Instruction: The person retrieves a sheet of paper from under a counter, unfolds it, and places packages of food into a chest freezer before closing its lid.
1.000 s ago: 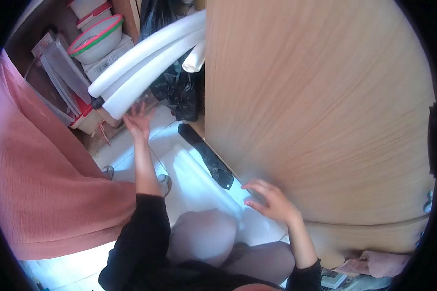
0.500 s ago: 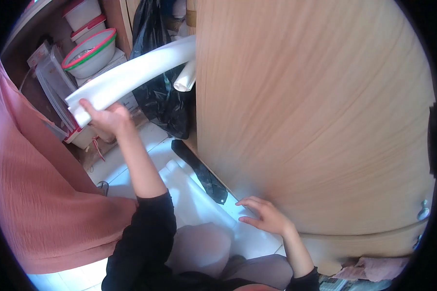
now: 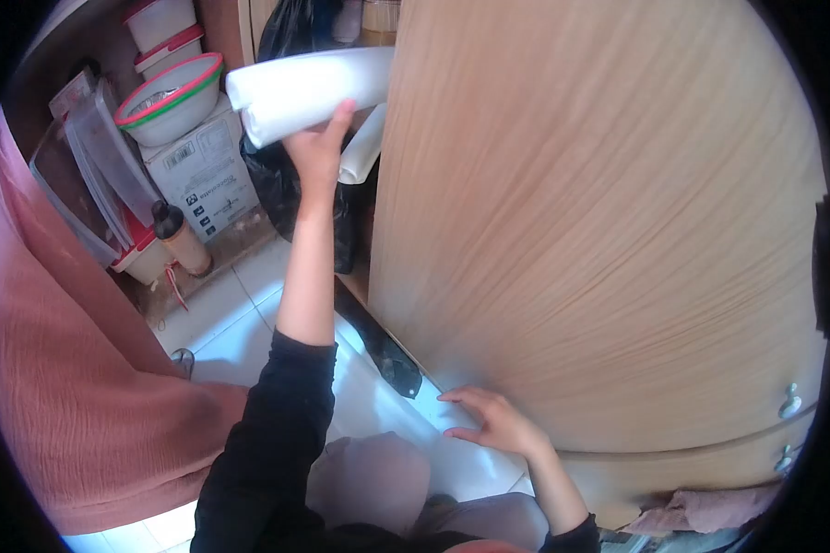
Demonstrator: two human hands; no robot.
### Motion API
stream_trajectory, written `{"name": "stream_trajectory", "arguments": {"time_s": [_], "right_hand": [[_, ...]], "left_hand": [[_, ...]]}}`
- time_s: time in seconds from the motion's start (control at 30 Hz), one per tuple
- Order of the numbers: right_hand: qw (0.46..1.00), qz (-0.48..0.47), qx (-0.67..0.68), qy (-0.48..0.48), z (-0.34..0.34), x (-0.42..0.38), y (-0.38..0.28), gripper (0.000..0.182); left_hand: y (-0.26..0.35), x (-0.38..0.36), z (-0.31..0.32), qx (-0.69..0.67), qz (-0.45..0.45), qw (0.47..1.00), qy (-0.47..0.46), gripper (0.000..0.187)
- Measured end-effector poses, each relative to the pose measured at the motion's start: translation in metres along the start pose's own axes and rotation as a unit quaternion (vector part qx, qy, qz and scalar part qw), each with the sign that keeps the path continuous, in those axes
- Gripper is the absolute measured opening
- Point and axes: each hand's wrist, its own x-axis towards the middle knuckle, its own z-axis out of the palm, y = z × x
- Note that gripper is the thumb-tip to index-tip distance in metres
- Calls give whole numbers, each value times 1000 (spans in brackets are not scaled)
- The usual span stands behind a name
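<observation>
"Two hands show, well apart. What does the left hand [image 3: 317, 158] have?"

"White rolls [image 3: 318, 83], at the upper centre of the frame, with the thumb pressed on them; the fingers beneath are mostly hidden. There seem to be two, side by side."

"And the right hand [image 3: 496, 422]?"

"Lower centre, nothing visible in it, fingers spread near the wooden door [image 3: 599, 203]. Whether they touch it, nobody can tell."

"How far along is the work?"

"The grip looks made. The far ends are out of sight behind the door, and one smaller roll [image 3: 363, 152], just below, is ungripped."

"Farther out?"

"One black strip [image 3: 378, 346] on the floor; at the upper left, one bottle [image 3: 186, 247], one carton [image 3: 203, 175] and one bowl [image 3: 171, 115], perhaps nested; two knobs [image 3: 790, 401] at the lower right."
</observation>
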Motion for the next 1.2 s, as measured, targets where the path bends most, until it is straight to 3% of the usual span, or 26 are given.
{"name": "stream_trajectory", "arguments": {"time_s": [0.03,0.1,0.13,0.23,0.3,0.37,0.43,0.53,0.57,0.63,0.73,0.77,0.83,0.93,1.03,1.07,1.2], "right_hand": [[1000,11,10,-4,-2,1,-4,42],[1000,7,11,-6,-2,5,-5,43],[1000,4,12,-6,-1,5,-4,44],[1000,-13,-12,2,1,6,-4,43],[1000,8,8,9,2,1,-4,41],[1000,11,19,15,4,-2,-3,39],[1000,1,14,22,3,-1,-7,38],[1000,-9,6,22,5,-4,-5,39],[1000,-5,-1,20,4,-4,-6,39],[1000,1,-15,18,2,-5,-7,39],[999,-11,-31,23,4,-7,-6,40],[999,-10,-32,21,5,-7,-6,39],[999,-8,-35,16,3,-6,-8,39],[999,-22,-35,21,2,-5,-8,38],[999,-18,-38,31,2,-6,-13,36],[999,-16,-37,31,1,-6,-13,36],[999,-3,-35,31,4,-8,-9,36]], "left_hand": [[-4,-1,-1,-124,26,990,66,59],[-5,2,4,-361,83,909,193,53],[1,3,10,-370,75,886,267,33],[0,6,0,-162,31,960,227,27],[-1,2,4,84,24,993,85,19],[3,-11,15,284,-4,955,-83,15],[-6,-7,17,314,-62,935,-153,35],[9,-7,17,268,-44,960,-65,70],[18,-2,13,209,-49,974,-79,97],[3,2,19,155,88,983,41,96],[-5,14,27,42,-7,998,48,88],[-21,22,29,85,31,996,18,70],[-61,32,33,90,-107,967,-214,51],[-59,28,42,177,-61,913,-361,38],[-3,37,35,350,-68,916,-183,32],[-5,39,29,391,19,913,-113,33],[13,38,10,416,-8,905,-85,32]]}}
